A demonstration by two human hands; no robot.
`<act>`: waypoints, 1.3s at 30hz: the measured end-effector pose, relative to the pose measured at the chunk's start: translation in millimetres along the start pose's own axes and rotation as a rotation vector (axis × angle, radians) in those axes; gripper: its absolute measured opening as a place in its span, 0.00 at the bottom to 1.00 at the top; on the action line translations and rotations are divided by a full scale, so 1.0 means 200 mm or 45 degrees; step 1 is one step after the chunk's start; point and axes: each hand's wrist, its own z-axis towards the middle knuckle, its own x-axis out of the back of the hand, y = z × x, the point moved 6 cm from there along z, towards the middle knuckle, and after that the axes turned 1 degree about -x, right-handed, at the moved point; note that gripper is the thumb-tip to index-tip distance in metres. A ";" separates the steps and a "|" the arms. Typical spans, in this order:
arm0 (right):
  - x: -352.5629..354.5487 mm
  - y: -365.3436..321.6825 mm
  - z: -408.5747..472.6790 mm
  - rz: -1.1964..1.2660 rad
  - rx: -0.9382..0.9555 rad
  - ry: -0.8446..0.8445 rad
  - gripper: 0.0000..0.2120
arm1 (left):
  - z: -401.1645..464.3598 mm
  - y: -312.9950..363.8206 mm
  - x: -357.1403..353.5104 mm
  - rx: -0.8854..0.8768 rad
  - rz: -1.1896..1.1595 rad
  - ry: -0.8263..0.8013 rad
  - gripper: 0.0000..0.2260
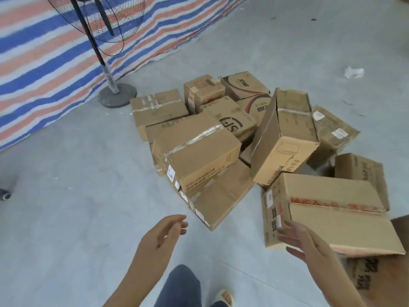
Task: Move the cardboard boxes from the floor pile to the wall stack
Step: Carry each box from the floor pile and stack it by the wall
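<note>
A pile of several brown cardboard boxes (232,134) lies on the grey floor. Nearest me at the right is a wide box with red tape (332,213), resting on another printed box (365,275). My right hand (298,238) reaches with straight fingers to the near left corner of that wide box and touches its side. My left hand (166,229) hovers over bare floor with relaxed fingers, holding nothing, just short of a low taped box (219,198). A tall box (285,138) leans in the middle of the pile.
A standing fan (106,52) with a round base (117,95) stands at the left, in front of a striped tarpaulin (44,69). A crumpled plastic scrap (354,72) lies far right. My leg and sandal (223,296) are at the bottom. Someone's shoe (4,193) shows at the left edge.
</note>
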 end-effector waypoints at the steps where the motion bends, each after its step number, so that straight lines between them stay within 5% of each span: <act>1: -0.01 -0.04 0.09 -0.004 0.001 -0.007 0.14 | 0.06 0.00 0.00 0.035 -0.008 0.024 0.11; 20: -0.46 -0.63 1.97 -0.306 -0.156 -0.272 0.16 | 2.00 -0.13 -0.04 0.639 -0.165 0.098 0.10; 27: -0.79 -0.27 3.04 -0.662 -0.298 -0.432 0.17 | 2.44 -0.76 -0.27 0.963 -0.292 0.398 0.06; 32: -0.99 -0.01 3.70 -0.960 -0.114 -0.340 0.20 | 2.68 -1.25 -0.38 1.216 -0.123 0.659 0.24; 39: -0.99 0.43 4.02 -1.024 -0.322 -0.252 0.23 | 2.90 -1.61 -0.44 1.300 0.069 0.805 0.20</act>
